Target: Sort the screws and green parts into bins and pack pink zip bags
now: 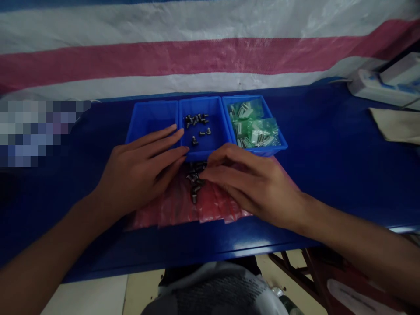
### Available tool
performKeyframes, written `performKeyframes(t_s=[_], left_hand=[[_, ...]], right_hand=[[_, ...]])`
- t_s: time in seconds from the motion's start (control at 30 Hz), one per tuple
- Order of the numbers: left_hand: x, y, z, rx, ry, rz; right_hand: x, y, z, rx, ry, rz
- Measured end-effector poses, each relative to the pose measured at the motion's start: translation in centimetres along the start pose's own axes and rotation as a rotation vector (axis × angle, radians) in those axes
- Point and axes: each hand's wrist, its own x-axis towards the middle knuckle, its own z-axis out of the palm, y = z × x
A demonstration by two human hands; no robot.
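The left hand (141, 173) lies loose and open. Its fingers (164, 146) rest over the near edge of the middle tray (200, 99) and hold nothing. The right hand (252, 188) is curled down on a heap of screws (195, 177) that sits on red bags (183, 210) just in front of the trays — I can't tell if its fingers have a screw. More screws (196, 120) lie in the middle tray. The far right tray (249, 97) has green bags (254, 124) in it, and another tray (152, 104) sits on the other side. All of it is on a blue table (328, 144) — a white power strip (374, 89) lies off to one side.
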Motion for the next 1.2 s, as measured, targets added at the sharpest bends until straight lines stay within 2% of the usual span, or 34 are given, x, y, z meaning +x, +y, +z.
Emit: performKeyframes(t_s=[0.13,0.23,0.4,0.73,0.93,1.2], left_hand=[[0.08,-0.02,-0.12,-0.012,-0.007,0.001],[0.06,-0.03,-0.21,-0.002,-0.024,0.001],[0.06,0.06,-0.16,0.005,0.003,0.02],[0.07,-0.02,-0.23,0.004,-0.005,0.031],[-0.16,-0.12,-0.13,-0.026,-0.007,0.019],[-0.21,-0.21,-0.21,-0.011,-0.03,-0.001]], right_hand=[[0.46,0.12,-0.6,0.254,0.078,0.051],[0.85,-0.01,-0.85,0.365,0.052,0.099],[1.06,-0.2,-0.79,0.415,-0.01,0.119],[0.63,-0.04,-0.87,0.533,-0.04,0.099],[0.88,-0.3,-0.93,0.475,0.086,0.059],[0.91,-0.65,-1.14,0.65,0.148,0.185]])
